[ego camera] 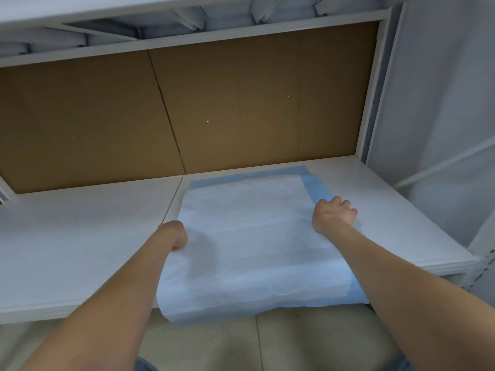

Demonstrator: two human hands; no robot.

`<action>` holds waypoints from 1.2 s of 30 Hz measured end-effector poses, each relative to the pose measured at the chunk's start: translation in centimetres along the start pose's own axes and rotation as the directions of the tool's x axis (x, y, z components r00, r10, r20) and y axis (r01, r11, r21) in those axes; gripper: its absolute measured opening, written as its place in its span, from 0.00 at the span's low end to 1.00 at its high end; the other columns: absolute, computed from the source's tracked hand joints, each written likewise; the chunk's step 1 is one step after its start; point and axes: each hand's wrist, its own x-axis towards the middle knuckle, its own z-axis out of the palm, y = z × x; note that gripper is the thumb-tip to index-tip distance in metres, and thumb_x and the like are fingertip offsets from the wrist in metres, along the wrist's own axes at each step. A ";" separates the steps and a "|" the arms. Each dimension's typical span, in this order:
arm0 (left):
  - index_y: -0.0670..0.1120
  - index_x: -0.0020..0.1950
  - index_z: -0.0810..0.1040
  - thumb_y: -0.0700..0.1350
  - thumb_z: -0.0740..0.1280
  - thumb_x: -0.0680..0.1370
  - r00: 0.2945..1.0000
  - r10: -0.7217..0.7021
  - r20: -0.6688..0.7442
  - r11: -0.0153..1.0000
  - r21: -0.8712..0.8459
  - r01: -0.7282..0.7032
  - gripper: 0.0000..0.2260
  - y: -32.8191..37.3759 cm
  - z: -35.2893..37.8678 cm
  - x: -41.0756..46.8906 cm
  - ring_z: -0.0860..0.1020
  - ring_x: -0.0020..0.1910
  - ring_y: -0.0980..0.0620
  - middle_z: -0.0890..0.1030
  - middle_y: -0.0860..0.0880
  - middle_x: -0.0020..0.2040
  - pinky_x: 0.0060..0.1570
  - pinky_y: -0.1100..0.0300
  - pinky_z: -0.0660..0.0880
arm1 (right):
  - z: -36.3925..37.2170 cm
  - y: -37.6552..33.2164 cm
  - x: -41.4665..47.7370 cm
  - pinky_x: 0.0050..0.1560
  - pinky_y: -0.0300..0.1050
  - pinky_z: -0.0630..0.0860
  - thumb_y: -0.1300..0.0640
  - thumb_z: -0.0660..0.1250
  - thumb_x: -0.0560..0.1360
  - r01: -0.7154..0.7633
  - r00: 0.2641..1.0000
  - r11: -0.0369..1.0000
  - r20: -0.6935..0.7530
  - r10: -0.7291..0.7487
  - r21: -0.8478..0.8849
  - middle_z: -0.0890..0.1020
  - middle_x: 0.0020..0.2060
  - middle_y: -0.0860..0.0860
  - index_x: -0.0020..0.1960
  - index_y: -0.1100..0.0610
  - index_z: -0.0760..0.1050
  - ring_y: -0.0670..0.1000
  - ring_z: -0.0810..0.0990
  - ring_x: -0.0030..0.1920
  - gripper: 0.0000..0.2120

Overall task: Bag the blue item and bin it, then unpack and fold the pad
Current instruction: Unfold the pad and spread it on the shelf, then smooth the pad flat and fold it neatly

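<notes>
A white pad with a blue border (249,236) lies spread on the white shelf (80,236), its near edge hanging over the shelf's front. My left hand (175,235) is closed on the pad's left edge. At the right edge, my right hand (333,214) grips the pad with curled fingers, beside the blue strip. No bag or bin is in view.
A brown cardboard back panel (187,108) closes the shelf behind the pad. A white shelf frame (375,84) stands at the right, and another shelf is overhead. Beige floor tiles (294,341) show below the front edge.
</notes>
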 end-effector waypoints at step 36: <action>0.47 0.75 0.62 0.37 0.58 0.79 0.850 0.472 -0.234 0.881 0.087 -0.465 0.24 8.9 -0.2 9.9 0.64 0.73 0.48 0.61 0.47 0.75 0.70 0.56 0.63 | 0.8 -6.7 8.8 0.64 0.51 0.67 0.51 0.58 0.80 0.436 0.900 0.891 -0.091 -0.427 0.129 0.67 0.68 0.53 0.73 0.56 0.63 0.56 0.65 0.68 0.23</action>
